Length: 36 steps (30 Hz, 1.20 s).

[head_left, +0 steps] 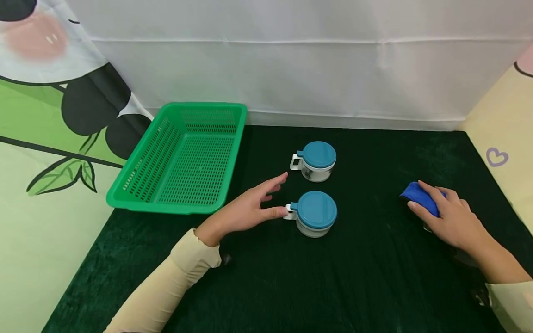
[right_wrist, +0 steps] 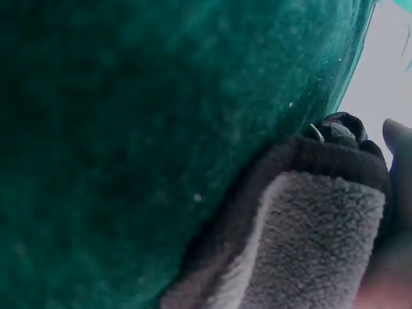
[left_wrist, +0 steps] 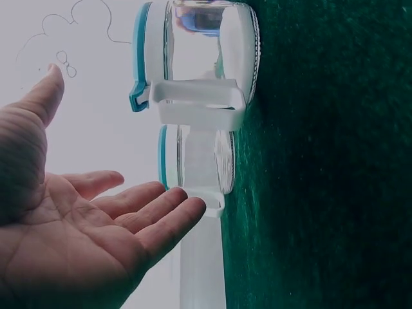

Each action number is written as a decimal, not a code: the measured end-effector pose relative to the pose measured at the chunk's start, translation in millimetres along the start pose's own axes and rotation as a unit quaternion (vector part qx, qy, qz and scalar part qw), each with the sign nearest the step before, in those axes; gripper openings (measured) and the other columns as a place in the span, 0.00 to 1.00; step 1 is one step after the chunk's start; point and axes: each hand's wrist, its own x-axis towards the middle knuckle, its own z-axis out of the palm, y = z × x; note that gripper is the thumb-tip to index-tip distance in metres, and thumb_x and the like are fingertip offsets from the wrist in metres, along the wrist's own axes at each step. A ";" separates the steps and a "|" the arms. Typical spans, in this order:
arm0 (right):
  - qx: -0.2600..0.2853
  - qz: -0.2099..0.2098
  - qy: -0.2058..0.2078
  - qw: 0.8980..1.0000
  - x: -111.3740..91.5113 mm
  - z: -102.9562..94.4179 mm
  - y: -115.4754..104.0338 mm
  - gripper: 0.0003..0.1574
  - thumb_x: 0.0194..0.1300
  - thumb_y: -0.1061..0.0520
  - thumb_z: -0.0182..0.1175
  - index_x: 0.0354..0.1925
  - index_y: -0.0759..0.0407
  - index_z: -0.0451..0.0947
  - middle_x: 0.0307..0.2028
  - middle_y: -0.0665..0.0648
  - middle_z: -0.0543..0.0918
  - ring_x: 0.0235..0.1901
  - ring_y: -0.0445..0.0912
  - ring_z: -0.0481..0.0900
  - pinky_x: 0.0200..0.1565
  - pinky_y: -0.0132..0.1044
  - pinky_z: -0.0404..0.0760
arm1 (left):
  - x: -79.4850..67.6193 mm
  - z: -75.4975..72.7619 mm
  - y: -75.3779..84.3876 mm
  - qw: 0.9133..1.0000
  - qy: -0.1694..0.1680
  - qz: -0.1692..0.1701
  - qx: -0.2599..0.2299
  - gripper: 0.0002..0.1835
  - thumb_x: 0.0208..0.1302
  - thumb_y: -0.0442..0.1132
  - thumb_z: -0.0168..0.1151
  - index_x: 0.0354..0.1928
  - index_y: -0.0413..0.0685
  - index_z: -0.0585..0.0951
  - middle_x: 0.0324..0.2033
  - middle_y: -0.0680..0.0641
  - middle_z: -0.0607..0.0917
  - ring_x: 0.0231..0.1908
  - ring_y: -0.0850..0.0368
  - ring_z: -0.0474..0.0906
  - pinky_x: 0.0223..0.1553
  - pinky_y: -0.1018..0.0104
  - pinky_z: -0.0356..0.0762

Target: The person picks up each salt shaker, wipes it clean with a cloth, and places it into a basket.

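Two glass seasoning jars with blue lids and white handles stand one behind the other: the near jar and the far jar. Beside the near jar's handle is my left hand, fingers extended, thumb tip close to the handle; contact is unclear. From the left wrist, the palm faces up, apart from the near jar. My right hand grips a blue cloth-like thing with a dark underside. In the right wrist view, a fuzzy grey surface with dark edging shows beside the fingers.
A green plastic basket with slotted sides and nothing inside stands at the back left. Dark green cloth covers the table. A white sheet hangs behind, with printed panels at both sides.
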 end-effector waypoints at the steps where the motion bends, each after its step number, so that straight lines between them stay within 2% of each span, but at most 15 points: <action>1: 0.002 -0.004 0.003 1.000 -0.5 0.4 0.4 0.47 0.80 0.37 0.51 0.83 0.51 0.43 0.69 0.86 0.51 0.58 0.86 0.56 0.45 0.84 0.65 | -0.3 -0.9 -0.1 1.000 0.000 0.001 0.000 0.44 0.74 0.52 0.64 0.82 0.65 0.50 0.80 0.56 0.54 0.76 0.53 0.57 0.73 0.51 0.62; 4: -0.011 -0.004 0.009 1.000 -0.6 1.1 -0.2 0.46 0.80 0.37 0.51 0.83 0.51 0.46 0.68 0.86 0.52 0.57 0.86 0.58 0.42 0.83 0.67 | -0.6 -2.6 -0.7 1.000 0.004 -0.001 0.001 0.44 0.74 0.51 0.64 0.82 0.65 0.50 0.80 0.56 0.54 0.76 0.52 0.57 0.73 0.49 0.62; 11: -0.068 0.043 -0.006 0.997 -1.2 -1.5 -5.1 0.51 0.77 0.30 0.49 0.82 0.53 0.45 0.63 0.90 0.50 0.51 0.86 0.60 0.37 0.81 0.71 | -0.9 -4.0 0.4 1.000 0.007 -0.004 0.010 0.44 0.74 0.53 0.64 0.82 0.64 0.51 0.80 0.56 0.54 0.76 0.53 0.57 0.73 0.49 0.62; 14: -0.080 0.028 0.004 0.996 -2.1 0.8 -6.6 0.47 0.78 0.34 0.50 0.81 0.54 0.49 0.60 0.90 0.54 0.49 0.85 0.64 0.37 0.80 0.73 | -1.4 -4.3 0.7 1.000 0.007 -0.009 0.015 0.44 0.73 0.55 0.63 0.82 0.65 0.51 0.80 0.56 0.54 0.76 0.53 0.57 0.73 0.50 0.62; 22: -0.089 -0.032 0.046 0.994 -6.3 10.2 -11.9 0.40 0.76 0.47 0.60 0.77 0.56 0.58 0.52 0.86 0.63 0.38 0.78 0.76 0.32 0.72 0.80 | -1.5 -3.9 1.9 1.000 0.005 -0.014 0.022 0.44 0.74 0.52 0.64 0.83 0.64 0.50 0.80 0.53 0.55 0.75 0.50 0.58 0.72 0.48 0.63; 26: -0.079 -0.047 0.062 0.994 -10.1 11.5 -17.4 0.40 0.74 0.50 0.63 0.77 0.53 0.60 0.54 0.84 0.65 0.38 0.75 0.77 0.30 0.69 0.80 | -1.9 -3.1 0.3 0.999 0.012 -0.019 0.028 0.44 0.73 0.56 0.64 0.82 0.63 0.52 0.79 0.53 0.56 0.75 0.51 0.59 0.72 0.49 0.63; 31: -0.052 -0.054 0.079 0.994 -13.4 8.9 -30.8 0.41 0.74 0.49 0.64 0.78 0.47 0.60 0.56 0.81 0.64 0.40 0.75 0.76 0.28 0.65 0.81 | -1.7 -0.4 -2.9 0.998 0.031 -0.016 0.044 0.41 0.72 0.58 0.64 0.80 0.59 0.59 0.77 0.54 0.61 0.73 0.53 0.61 0.71 0.51 0.65; 36: -0.029 -0.062 0.103 0.992 -13.9 3.1 -47.1 0.41 0.73 0.49 0.65 0.77 0.45 0.62 0.56 0.79 0.66 0.42 0.75 0.75 0.33 0.70 0.80 | 1.1 3.6 -5.5 0.998 0.043 0.002 0.048 0.39 0.71 0.55 0.66 0.78 0.58 0.62 0.75 0.54 0.66 0.71 0.54 0.65 0.69 0.52 0.68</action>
